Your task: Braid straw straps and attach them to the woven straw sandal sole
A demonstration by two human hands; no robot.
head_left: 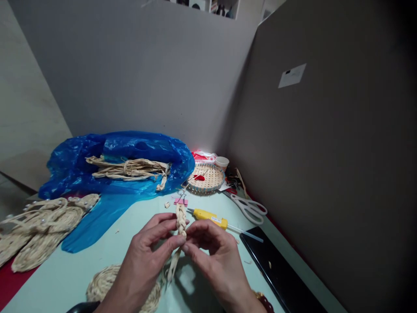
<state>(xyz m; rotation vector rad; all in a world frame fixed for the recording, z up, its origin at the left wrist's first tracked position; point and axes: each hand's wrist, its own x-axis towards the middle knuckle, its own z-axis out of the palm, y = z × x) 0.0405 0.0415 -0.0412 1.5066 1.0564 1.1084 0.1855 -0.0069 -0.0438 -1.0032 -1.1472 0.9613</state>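
Observation:
A pale braid of plant fibre (181,217) stands between my two hands, with a pink binder clip (180,201) at its far end. My left hand (151,248) pinches the braid from the left, thumb and fingers closed on it. From the right, the fingertips of my right hand (213,250) close on the braid's lower part. Loose strand ends (173,267) hang below my fingers. Beneath my left forearm lies a round woven fibre piece (102,280), partly hidden. A yellow glue gun (210,218) with a clear glue stick rests just beyond my right hand.
Fibre bundles (130,168) lie on a blue plastic bag (146,143) at the back. Woven sandals (48,230) with pearly beads are at left. A round basket (208,180), white cup (222,162), scissors (249,208) and black flat object (280,269) are toward the right, beside a grey partition (309,174).

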